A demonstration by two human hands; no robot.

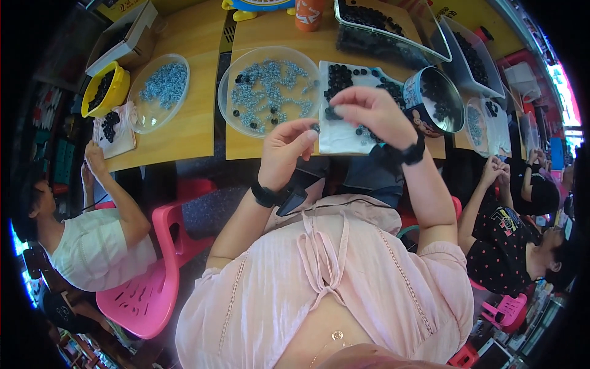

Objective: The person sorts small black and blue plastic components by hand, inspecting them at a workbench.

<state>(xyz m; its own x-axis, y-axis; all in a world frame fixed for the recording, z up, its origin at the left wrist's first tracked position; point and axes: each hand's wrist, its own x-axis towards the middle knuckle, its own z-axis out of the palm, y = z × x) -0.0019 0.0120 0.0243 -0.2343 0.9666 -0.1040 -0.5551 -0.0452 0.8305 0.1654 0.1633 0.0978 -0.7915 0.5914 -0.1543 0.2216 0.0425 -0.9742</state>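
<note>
Between the thumb and forefinger of my left hand (287, 150) is a small round black piece (315, 128), held above the table's front edge. My right hand (378, 117) reaches over a white cloth (335, 143), its fingers bent together; whether a piece is in them I cannot make out. Just beyond those fingertips, many round black pieces (340, 79) lie on the cloth. A clear round tray (226, 92) to the left holds many tiny silvery-blue pieces (261, 83) and several black ones. At the cloth's right a round tin (458, 114) contains more dark pieces.
Behind the cloth stands a large clear bin (393, 49) of black pieces, with an orange cup (308, 15) to its left. Co-workers sit at both sides. On the left are a yellow basket (117, 101), another round tray (141, 120) and a pink chair (163, 277).
</note>
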